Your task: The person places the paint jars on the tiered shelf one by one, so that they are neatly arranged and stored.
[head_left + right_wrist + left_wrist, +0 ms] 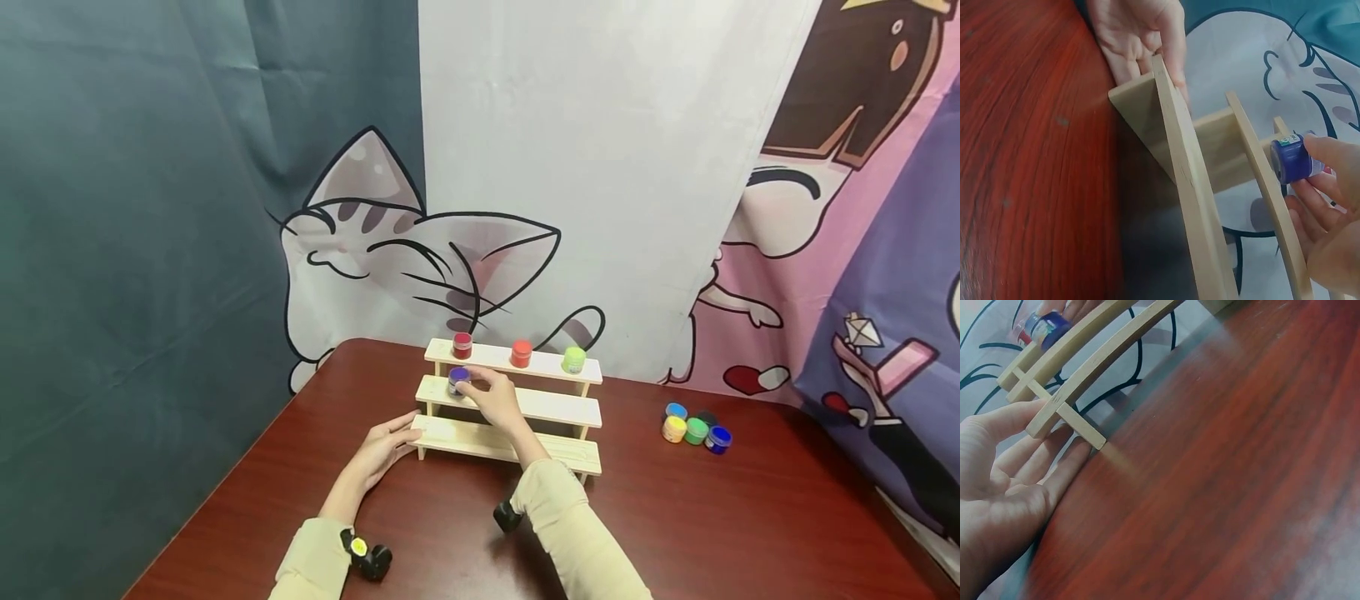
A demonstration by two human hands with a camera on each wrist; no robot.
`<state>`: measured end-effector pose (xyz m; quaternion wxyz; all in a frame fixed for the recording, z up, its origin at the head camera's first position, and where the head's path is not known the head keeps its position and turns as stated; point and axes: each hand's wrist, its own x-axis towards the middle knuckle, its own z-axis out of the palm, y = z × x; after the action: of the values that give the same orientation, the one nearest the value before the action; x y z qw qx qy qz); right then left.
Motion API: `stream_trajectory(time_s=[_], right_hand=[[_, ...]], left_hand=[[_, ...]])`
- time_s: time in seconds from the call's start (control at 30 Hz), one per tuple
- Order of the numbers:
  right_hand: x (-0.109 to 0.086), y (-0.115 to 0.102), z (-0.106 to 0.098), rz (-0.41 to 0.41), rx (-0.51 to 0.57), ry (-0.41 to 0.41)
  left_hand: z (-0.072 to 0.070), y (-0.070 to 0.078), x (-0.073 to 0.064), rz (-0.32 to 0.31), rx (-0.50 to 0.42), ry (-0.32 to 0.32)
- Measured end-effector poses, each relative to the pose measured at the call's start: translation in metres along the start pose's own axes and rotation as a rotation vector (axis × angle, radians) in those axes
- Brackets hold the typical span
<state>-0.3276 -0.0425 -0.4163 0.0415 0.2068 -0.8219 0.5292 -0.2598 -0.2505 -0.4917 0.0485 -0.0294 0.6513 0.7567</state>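
A three-step wooden display rack stands on the table. My right hand pinches a small purple paint jar between thumb and fingers at the left end of the middle step. In the right wrist view, that purple jar is at the step's edge; whether it bears fully on the wood I cannot tell. My left hand holds the left end of the lowest step, thumb on the board and the other fingers by the leg. Along the top step stand a dark red jar, an orange-red jar and a light green jar.
To the right of the rack, several jars sit grouped on the reddish-brown table: yellow, green, dark blue, light blue and black. A printed cloth curtain hangs behind the table.
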Motion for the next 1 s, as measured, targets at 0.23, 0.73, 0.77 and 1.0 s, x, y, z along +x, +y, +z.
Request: stream_trajectory(time_s=[0.23, 0.73, 0.77, 1.0], right_hand=[[0.001, 0.003, 0.004, -0.028, -0.065, -0.007], [-0.011, 0.002, -0.007, -0.027, 0.113, 0.018], [-0.014, 0.002, -0.01, -0.028, 0.125, 0.027], [-0.031, -0.018, -0.038, -0.029, 0.163, 0.099]], left_hand=[[0.003, 0.001, 0.004, 0.001, 0.004, 0.021], [0.001, 0.002, 0.0, -0.007, 0.009, -0.002], [0.001, 0.002, -0.001, -0.007, 0.008, -0.003], [-0.001, 0.003, -0.001, 0.001, -0.001, -0.018]])
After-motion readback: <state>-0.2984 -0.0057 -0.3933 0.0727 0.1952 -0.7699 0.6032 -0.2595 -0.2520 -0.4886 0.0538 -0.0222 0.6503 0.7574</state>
